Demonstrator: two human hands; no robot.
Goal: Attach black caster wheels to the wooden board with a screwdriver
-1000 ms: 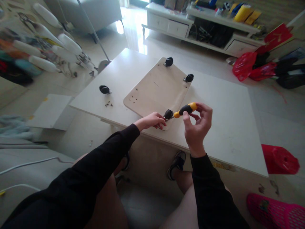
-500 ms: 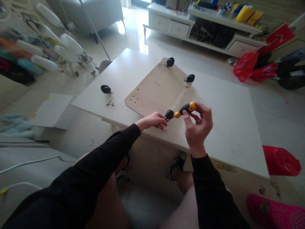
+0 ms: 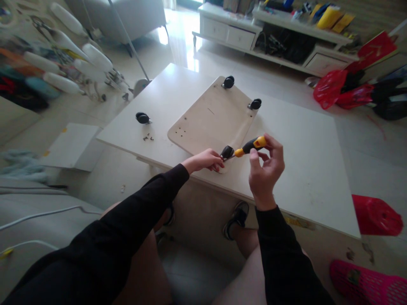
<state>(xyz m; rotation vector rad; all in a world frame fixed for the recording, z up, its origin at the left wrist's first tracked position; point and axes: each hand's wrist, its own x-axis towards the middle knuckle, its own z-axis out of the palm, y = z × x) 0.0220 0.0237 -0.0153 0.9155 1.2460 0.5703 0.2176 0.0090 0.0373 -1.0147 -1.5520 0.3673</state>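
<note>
Clamped screwdriver in right grip, couldn't tell for left grip; saw three casters on board, loose caster off.

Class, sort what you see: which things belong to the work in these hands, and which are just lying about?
Part of the work:
screwdriver, in the right hand
pale board
wheel by the left hand
two far wheels
loose wheel
small pieces, likely screws

Apparently just lying about:
red plastic bag
white box

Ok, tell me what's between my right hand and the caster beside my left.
The head view shows a yellow-and-black screwdriver, angled down toward that caster.
</note>
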